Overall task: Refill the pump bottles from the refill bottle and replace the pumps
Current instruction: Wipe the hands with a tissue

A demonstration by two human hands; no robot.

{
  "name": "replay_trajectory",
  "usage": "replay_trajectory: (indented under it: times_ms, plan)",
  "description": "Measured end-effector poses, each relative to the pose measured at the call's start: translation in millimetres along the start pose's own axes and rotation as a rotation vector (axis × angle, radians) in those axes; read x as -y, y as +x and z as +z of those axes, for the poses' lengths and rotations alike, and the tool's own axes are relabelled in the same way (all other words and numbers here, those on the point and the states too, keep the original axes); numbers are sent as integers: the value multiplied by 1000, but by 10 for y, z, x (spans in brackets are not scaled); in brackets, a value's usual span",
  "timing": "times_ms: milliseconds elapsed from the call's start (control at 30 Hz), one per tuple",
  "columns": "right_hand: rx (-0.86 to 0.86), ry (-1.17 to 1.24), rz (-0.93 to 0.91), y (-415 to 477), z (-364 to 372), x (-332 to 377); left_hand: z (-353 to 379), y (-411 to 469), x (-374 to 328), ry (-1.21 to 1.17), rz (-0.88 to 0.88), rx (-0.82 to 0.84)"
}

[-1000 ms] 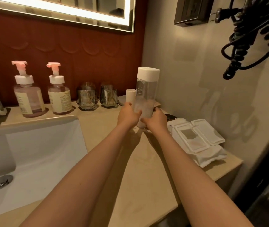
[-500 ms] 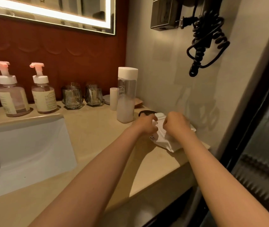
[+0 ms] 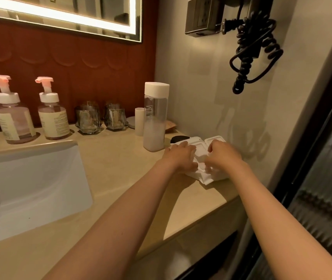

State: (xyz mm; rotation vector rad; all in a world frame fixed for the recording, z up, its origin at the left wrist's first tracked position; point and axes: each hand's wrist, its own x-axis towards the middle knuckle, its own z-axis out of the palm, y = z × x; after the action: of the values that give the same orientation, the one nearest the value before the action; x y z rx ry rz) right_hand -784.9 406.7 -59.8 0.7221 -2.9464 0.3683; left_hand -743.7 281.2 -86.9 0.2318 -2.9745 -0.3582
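Left hand point(image 3: 181, 158) flat, right hand point(image 3: 222, 156) seemingly pinching white packs point(image 3: 201, 176); refill bottle point(image 3: 155, 116) upright.

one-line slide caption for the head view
Both hands on white wipe packs beside the capped refill bottle; pump bottles untouched.

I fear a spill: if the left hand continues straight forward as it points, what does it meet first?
Probably the small black object behind the white packs, not the refill bottle; depth is unclear.

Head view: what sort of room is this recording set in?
Most likely a hotel bathroom: a vanity counter with an inset sink, a backlit mirror, and a wall-mounted hair dryer's coiled cord beside a socket.
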Motion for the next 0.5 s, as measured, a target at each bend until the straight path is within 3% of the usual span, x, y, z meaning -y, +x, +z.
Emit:
replay_trajectory:
  times_ms: [133,267,400,500]
  plan:
    - [-62,-35,-15,84,138,-48,6,24,20,-36,-26,-13]
    - [-193,132,62,134,216,-66,25,48,21,-110,-83,-75]
    - [-72,224,-96,129,267,-46,7,59,36,-169,-117,-245]
    - [-4,8,-198,130,323,19,28,59,57,-209,-122,-254]
